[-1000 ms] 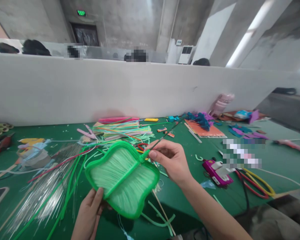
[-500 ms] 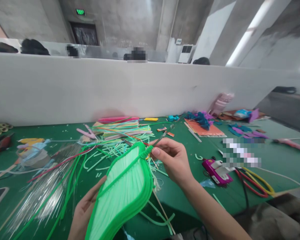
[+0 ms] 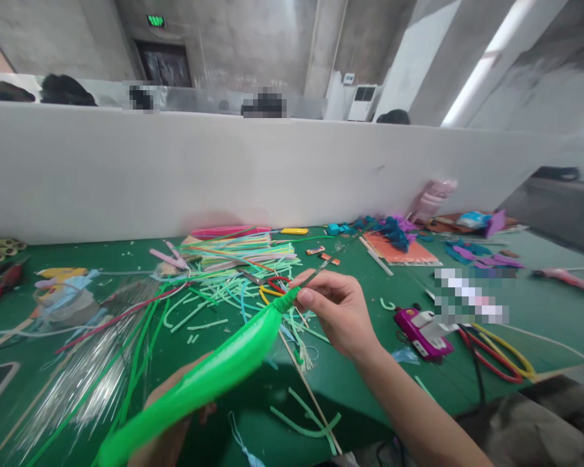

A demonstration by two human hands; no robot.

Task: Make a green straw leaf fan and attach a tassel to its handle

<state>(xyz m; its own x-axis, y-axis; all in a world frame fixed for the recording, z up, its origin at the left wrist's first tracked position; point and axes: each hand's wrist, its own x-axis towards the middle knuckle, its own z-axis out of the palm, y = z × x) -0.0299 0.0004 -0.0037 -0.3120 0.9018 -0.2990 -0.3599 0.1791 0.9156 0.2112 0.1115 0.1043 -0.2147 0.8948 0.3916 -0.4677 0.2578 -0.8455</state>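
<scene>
A bright green leaf-shaped craft piece (image 3: pixel 209 379) on a thin dark wire stem (image 3: pixel 338 250) is held above the green table (image 3: pixel 370 363), turned edge-on toward me. My right hand (image 3: pixel 338 314) pinches the stem where it meets the leaf tip, fingers closed. My left hand (image 3: pixel 172 425) sits under the leaf's lower end, mostly hidden by it, gripping it from below.
Several coloured plastic strips (image 3: pixel 238 259) lie scattered behind the leaf, clear strips (image 3: pixel 73 383) to the left. A purple glue gun (image 3: pixel 421 331) and red-yellow cables (image 3: pixel 501 357) lie at right. A pink bottle (image 3: pixel 431 198) stands by the white partition (image 3: pixel 224 168). Other people's heads show beyond it.
The leaf has rotated from showing its flat face to edge-on, its lower end swinging down-left. My right hand stayed on the stem; my left hand slid underneath.
</scene>
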